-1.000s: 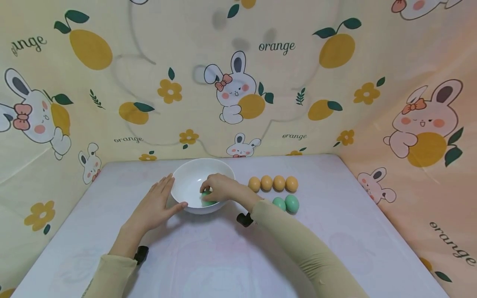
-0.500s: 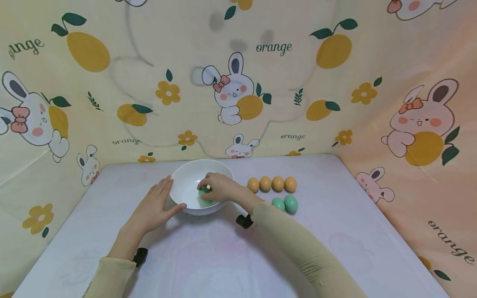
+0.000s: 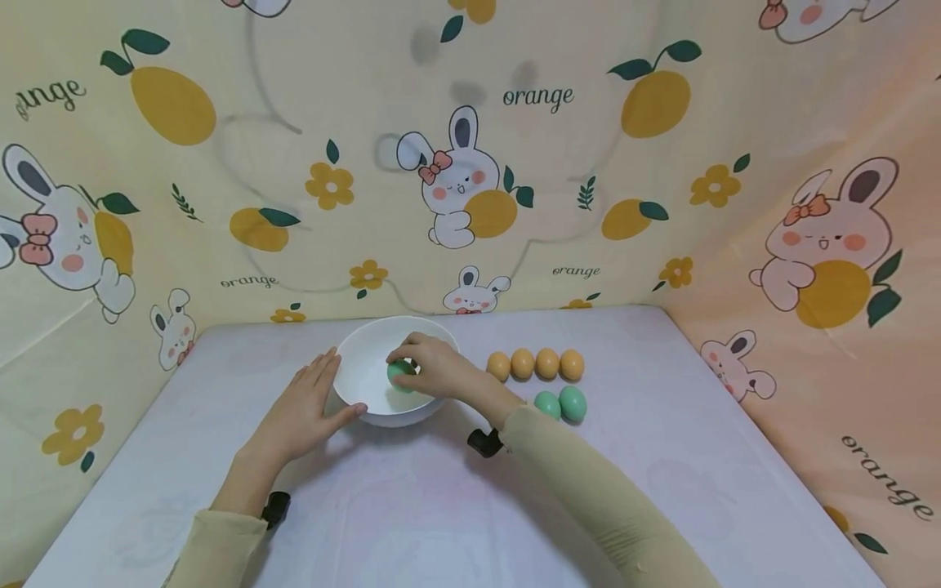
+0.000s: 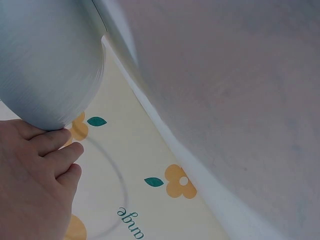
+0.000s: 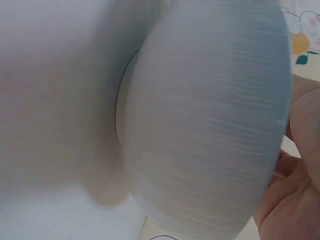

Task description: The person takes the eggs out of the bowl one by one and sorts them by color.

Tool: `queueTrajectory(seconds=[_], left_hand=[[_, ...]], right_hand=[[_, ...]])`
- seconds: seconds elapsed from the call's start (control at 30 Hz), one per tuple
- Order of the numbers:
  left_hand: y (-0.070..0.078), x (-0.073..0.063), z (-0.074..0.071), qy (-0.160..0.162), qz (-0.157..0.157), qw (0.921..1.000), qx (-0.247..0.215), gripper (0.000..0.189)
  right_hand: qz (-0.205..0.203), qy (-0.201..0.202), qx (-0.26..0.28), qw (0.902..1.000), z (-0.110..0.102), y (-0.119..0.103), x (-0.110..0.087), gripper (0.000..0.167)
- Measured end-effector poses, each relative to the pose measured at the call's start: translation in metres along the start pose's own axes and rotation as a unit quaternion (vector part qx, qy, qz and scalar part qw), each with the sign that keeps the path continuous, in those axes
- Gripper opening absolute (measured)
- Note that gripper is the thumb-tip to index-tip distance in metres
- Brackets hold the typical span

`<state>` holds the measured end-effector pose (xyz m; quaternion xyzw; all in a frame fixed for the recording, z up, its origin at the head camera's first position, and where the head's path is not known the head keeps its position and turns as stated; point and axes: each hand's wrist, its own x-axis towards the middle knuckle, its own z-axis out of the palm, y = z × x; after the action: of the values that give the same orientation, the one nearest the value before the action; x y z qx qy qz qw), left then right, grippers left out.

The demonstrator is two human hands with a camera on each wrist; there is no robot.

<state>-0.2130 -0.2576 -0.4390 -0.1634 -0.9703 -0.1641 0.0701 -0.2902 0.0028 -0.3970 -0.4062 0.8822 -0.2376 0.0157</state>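
Observation:
A white bowl [image 3: 360,371] stands on the table towards its far side. My right hand [image 3: 441,371] reaches over the bowl's right rim and pinches a green egg [image 3: 398,375] inside it, thumb and fingers on either side. The left hand [image 3: 297,412] rests on the bowl's left side with its fingers fairly straight, the thumb touching the near rim. In the left wrist view, fingertips [image 4: 64,136] lie against the bowl's outer wall [image 4: 50,60]. From the right wrist, the bowl [image 5: 205,120] hides the egg and most of the fingers.
Right of the bowl, several orange-yellow eggs [image 3: 547,363] stand in a row. Two more green eggs [image 3: 573,404] sit nearer, one partly behind the right sleeve [image 3: 588,482]. The white-covered table [image 3: 412,514] is backed and flanked by printed cloth [image 3: 353,98].
Inside the bowl, the right hand has shifted the green egg slightly left and away from the near rim. The left hand stays on the bowl, and the other eggs have not moved.

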Motion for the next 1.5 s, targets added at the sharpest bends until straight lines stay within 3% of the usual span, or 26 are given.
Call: queueTrajectory(seconds=[0.23, 0.47, 0.93, 1.1, 1.5], left_hand=[[0.001, -0.001, -0.001, 0.004, -0.001, 1.0000, -0.002, 0.105], [0.001, -0.002, 0.000, 0.003, -0.006, 1.0000, 0.002, 0.106], [0.001, -0.002, 0.002, 0.005, -0.004, 1.0000, -0.001, 0.106], [0.002, -0.002, 0.001, 0.006, -0.003, 1.0000, -0.002, 0.106], [0.002, -0.002, 0.000, 0.003, -0.006, 1.0000, -0.004, 0.106]], right_hand=[[-0.003, 0.055, 0.042, 0.9976, -0.003, 0.000, -0.008, 0.032], [-0.013, 0.120, 0.086, 0.9889, -0.012, -0.003, -0.021, 0.032], [-0.026, 0.220, 0.099, 0.9702, -0.033, 0.009, -0.057, 0.031], [-0.004, 0.247, 0.109, 0.9629, -0.039, 0.015, -0.075, 0.030], [0.052, 0.270, 0.126, 0.9532, -0.050, 0.043, -0.118, 0.030]])
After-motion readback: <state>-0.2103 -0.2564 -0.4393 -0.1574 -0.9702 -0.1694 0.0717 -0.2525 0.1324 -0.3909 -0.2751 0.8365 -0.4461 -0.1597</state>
